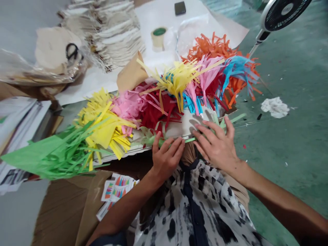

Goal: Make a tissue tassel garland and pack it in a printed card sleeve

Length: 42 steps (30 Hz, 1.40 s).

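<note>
A white board (179, 128) lies in front of me, heaped with fringed paper tassels in green (58, 153), yellow (105, 126), pink (130, 104), red (156, 111), blue and orange (215, 48). My left hand (166, 155) curls its fingers over a light green paper strip (153, 138) at the board's near edge, pinching it. To its right, my right hand (217, 143) lies flat with fingers spread, pressing the same strip and the green fringe against the board.
A tape roll (158, 37), a stack of cloth bags (115, 30), scissors (72, 51) and a fan (279, 15) lie beyond. Printed sheets (118, 188) rest on brown cardboard (66, 208) at lower left. A crumpled white paper (275, 106) lies on the green floor.
</note>
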{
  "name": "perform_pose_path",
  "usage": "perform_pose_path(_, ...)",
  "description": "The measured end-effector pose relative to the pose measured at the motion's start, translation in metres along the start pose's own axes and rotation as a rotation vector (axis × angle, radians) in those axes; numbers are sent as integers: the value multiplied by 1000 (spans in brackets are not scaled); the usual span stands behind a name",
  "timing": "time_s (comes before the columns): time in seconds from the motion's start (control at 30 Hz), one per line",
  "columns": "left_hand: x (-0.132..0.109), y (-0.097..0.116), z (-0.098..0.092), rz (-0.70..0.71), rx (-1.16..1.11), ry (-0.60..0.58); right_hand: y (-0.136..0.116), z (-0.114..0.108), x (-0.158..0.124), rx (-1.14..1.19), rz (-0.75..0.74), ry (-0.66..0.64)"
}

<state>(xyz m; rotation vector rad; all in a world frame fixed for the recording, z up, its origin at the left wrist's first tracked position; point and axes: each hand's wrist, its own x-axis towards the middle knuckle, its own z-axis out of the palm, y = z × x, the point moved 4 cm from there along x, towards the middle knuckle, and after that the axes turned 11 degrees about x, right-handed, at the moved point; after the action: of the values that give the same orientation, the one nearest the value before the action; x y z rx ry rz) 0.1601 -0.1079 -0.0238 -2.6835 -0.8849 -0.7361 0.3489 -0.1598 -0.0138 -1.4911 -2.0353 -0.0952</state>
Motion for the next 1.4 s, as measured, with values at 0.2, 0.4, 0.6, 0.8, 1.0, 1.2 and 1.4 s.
perform_pose_path(0.2,7,7,-6,-58,-3,70,-19,9,7,-22,-108,25)
perform_pose_path(0.4,22,4,-27,-265,-316,-28,-12,-14,7,-46,-181,179)
perform_pose_path(0.6,35,-2,-34,-780,-1273,-511,-11,-52,6,59,-118,251)
perform_pose_path(0.8,39,10,-25,-916,-1660,-587,-21,-69,17,201,-13,296)
perform_pose_path(1.0,59,6,-18,-849,-1558,-354,-6,-52,31,894,401,299)
perform_pose_path(1.2,68,7,-10,-888,-1628,-352,5,-37,39,1140,534,364)
perform_pose_path(1.4,68,6,-5,-892,-1531,-210,8,-40,43,1125,446,190)
